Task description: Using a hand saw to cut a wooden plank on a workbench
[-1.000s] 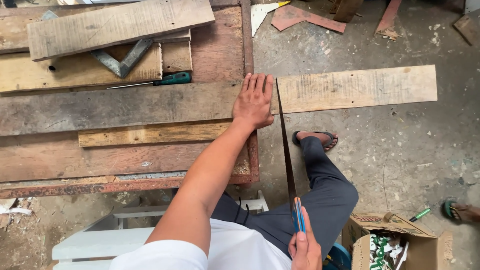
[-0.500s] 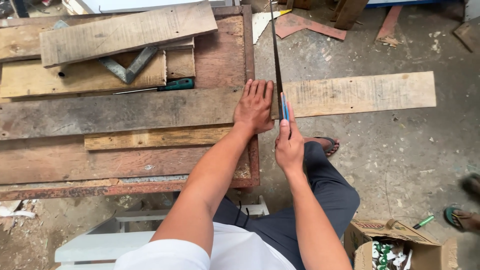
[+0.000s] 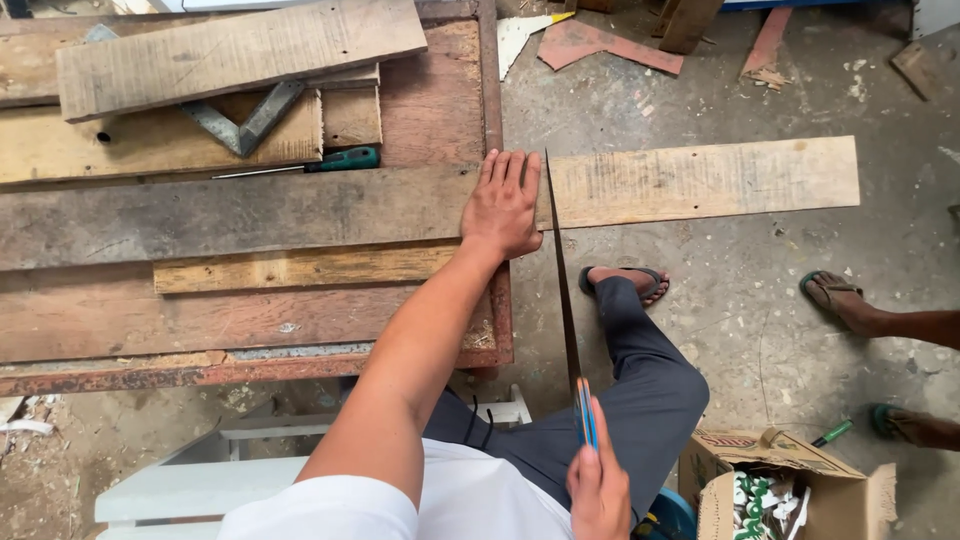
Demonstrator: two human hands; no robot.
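While left hand (image 3: 503,205) flat-presses plank (image 3: 700,180), right hand (image 3: 598,485) fist-grips saw (image 3: 562,290).

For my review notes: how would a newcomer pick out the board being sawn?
Start at the red-edged workbench. The long board crosses its right edge under the left hand. Unlike the other boards, its pale end overhangs the concrete floor, beside the saw blade.

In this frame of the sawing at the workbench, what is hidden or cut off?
Head view only:
- Right hand: its grip on the blue-handled handsaw is cut by the bottom edge.
- Long grey wooden plank: the cut line lies behind the blade and the left hand.
- Bystander's sandalled feet: the rest is beyond the right edge.
- Cardboard box: contents too small.
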